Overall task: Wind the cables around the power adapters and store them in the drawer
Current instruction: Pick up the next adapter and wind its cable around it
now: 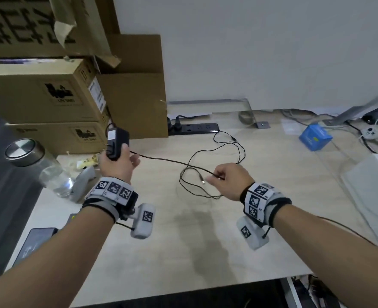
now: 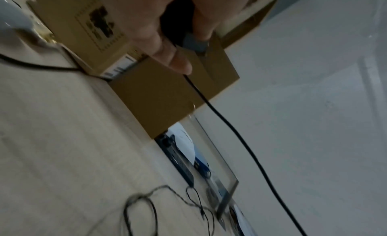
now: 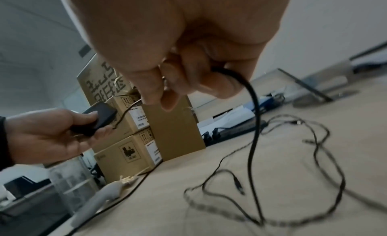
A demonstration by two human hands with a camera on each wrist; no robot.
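Left hand (image 1: 117, 162) grips a black rectangular power adapter (image 1: 117, 142) raised above the pale wood-grain tabletop (image 1: 183, 241), right hand (image 1: 228, 181) pinches its thin black cable (image 1: 168, 161), the rest looped loosely on the tabletop beside stacked cardboard boxes (image 1: 50, 96).

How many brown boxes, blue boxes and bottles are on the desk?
Brown cardboard boxes: 4
Blue box: 1
Clear bottle with a metal lid: 1
Total: 6
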